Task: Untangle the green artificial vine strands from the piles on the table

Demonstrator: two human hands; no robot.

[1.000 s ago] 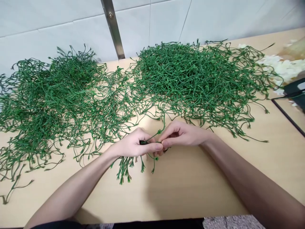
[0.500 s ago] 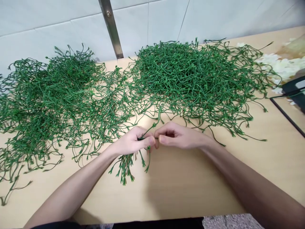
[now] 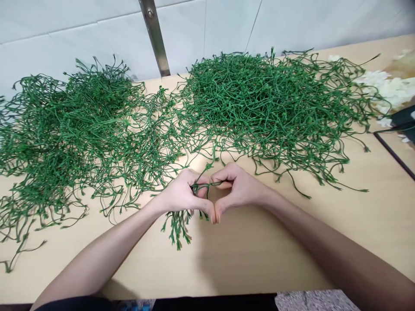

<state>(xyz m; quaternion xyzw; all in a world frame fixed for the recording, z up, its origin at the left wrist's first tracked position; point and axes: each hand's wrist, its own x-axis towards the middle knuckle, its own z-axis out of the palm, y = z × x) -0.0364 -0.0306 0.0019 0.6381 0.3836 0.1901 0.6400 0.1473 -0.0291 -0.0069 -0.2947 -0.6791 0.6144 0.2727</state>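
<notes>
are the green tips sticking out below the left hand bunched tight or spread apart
Spread apart: the green tips fan out below the left hand, with gaps showing between several of them.

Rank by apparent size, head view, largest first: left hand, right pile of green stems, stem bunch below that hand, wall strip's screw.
1. Right pile of green stems
2. Left hand
3. Stem bunch
4. Screw

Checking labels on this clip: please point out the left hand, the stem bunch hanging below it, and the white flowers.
Left hand [image 3: 182, 192], head view: near the thumb's base.
Stem bunch [image 3: 178, 224], head view: the hanging green ends.
White flowers [image 3: 394, 89], head view: middle of the cluster.
</notes>
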